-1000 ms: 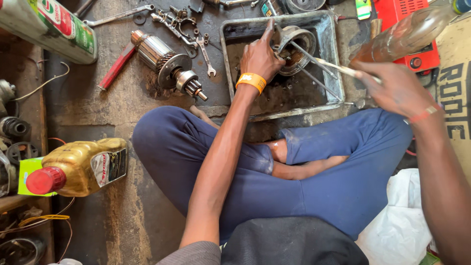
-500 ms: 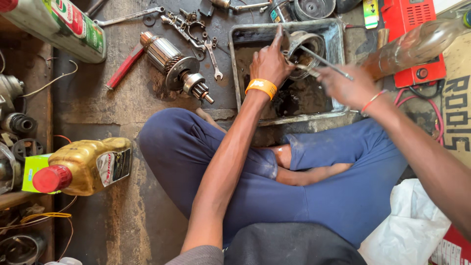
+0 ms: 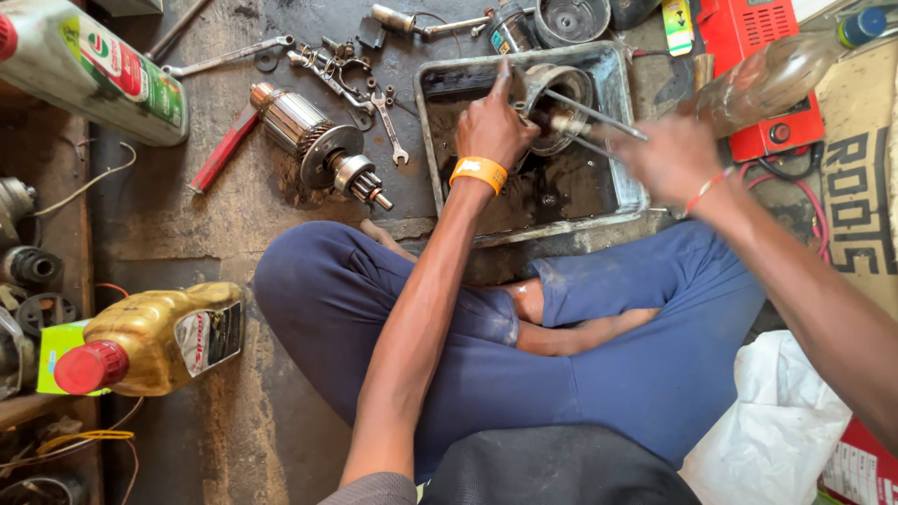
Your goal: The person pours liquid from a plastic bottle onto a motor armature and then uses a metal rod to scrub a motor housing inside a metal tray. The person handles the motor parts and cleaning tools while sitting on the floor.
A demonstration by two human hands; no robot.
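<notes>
My left hand [image 3: 491, 122], with an orange wristband, grips a dirty round metal housing [image 3: 561, 86] tilted inside a battered metal tray [image 3: 524, 224] of dark oily liquid. Two long thin bolts [image 3: 599, 117] stick out of the housing toward the right. My right hand [image 3: 669, 159] is blurred just right of the housing and closed on a light-handled brush [image 3: 569, 123], whose tip is at the housing's open mouth. I sit cross-legged in blue trousers, with the tray in front of my knees.
Left of the tray lie a motor armature [image 3: 313, 145], a red-handled tool [image 3: 220, 150] and wrenches [image 3: 388, 117]. A gold oil bottle [image 3: 154, 341] and a grey-green one [image 3: 89, 65] lie at the left. A clear bottle [image 3: 767, 79] rests on a red box [image 3: 739, 28]. A white bag [image 3: 776, 430] lies by my right leg.
My right hand has swung left from beside the tray's right edge to the housing, bringing the brush tip to its mouth. My left hand has kept its grip on the housing.
</notes>
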